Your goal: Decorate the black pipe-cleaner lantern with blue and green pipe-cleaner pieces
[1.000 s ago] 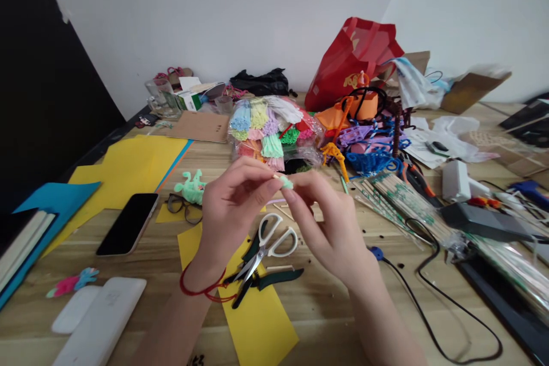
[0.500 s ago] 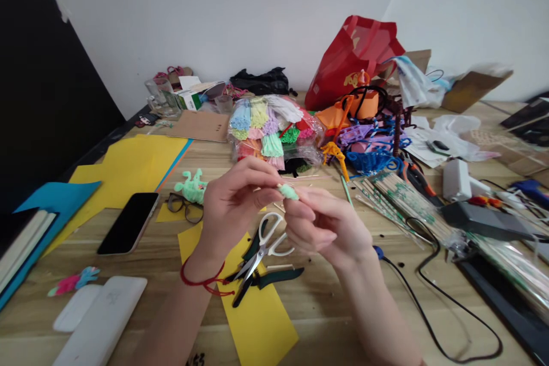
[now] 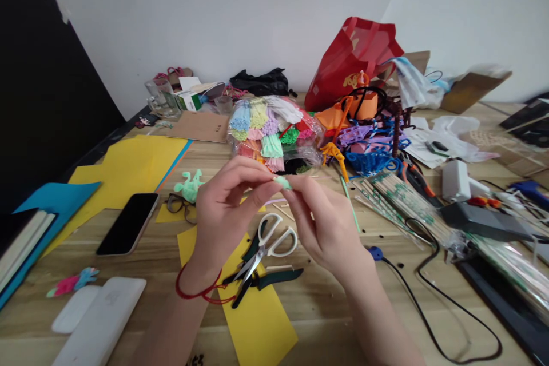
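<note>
Between my two hands, raised over the table, is a small twisted piece of light-green pipe cleaner point(image 3: 282, 182). My left hand point(image 3: 234, 197) pinches its left end between thumb and fingertips. At the other end, my right hand point(image 3: 323, 214) grips it the same way; the fingers hide most of it. Below the hands lie white-handled scissors point(image 3: 265, 249), crossing dark green-handled pliers point(image 3: 278, 277) on a yellow sheet point(image 3: 257, 326). To the left of my left hand sits a light-green pipe-cleaner figure point(image 3: 189, 185) beside dark-framed glasses point(image 3: 182, 206).
A phone point(image 3: 128, 223), a white case point(image 3: 103, 320) and yellow sheets point(image 3: 128, 166) lie left. Behind are bagged pipe cleaners point(image 3: 271, 126) and a red bag point(image 3: 351, 63). On the right are bundled sticks point(image 3: 407, 200), orange-handled pliers point(image 3: 418, 177) and a black cable point(image 3: 412, 291).
My right hand has turned, its fingers now pointing up around the green piece. More of the scissor handles shows. The left hand has shifted only slightly.
</note>
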Tool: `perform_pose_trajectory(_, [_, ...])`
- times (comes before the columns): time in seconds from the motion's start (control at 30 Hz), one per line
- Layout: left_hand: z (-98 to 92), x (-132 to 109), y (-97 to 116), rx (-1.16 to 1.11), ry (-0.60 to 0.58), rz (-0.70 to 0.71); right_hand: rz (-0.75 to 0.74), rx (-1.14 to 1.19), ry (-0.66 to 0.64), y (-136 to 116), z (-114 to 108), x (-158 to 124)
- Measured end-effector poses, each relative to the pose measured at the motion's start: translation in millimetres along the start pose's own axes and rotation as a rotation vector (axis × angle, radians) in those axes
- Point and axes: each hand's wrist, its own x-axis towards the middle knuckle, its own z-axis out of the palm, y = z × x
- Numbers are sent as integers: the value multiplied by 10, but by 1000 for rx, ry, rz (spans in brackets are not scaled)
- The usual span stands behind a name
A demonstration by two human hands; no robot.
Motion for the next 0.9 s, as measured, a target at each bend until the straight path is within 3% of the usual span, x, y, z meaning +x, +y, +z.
perform_pose_trajectory(0.07, [-18,-1,2,-30,-35,-7,62,162,-5,-14,6,-5])
perform_pose_trajectory(0.17, [-47,5,5,-77,-80,-11,301,647,-74,-34,11,-4])
perform_pose_trajectory(0.3, [-74,15,-5,-87,-106,8,592,1361,-376,-3,18,44])
perform_pose_trajectory(0.4, [-76,13,-24,-96,-120,32,682,1620,-602,18,23,72])
perform_pose_trajectory(0.43, [-72,10,-27,-91,-114,35,674,1601,-609,13,22,71])
perform_pose_trajectory(0.5, [-60,4,-24,-76,-90,37,610,1376,-462,-19,17,50])
perform_pose_trajectory(0.6, [-37,-2,1,-54,-49,59,421,755,-168,-88,-2,4])
perform_pose_trajectory(0.7, [-32,-3,18,-17,-36,73,207,296,-88,-129,-18,-16])
perform_pose_trajectory(0.8, [-55,-5,2,-24,-52,67,142,266,-102,-129,-19,-10])
perform_pose_trajectory(0.9, [-86,-7,-27,-64,-84,56,260,575,-176,-105,-11,-12])
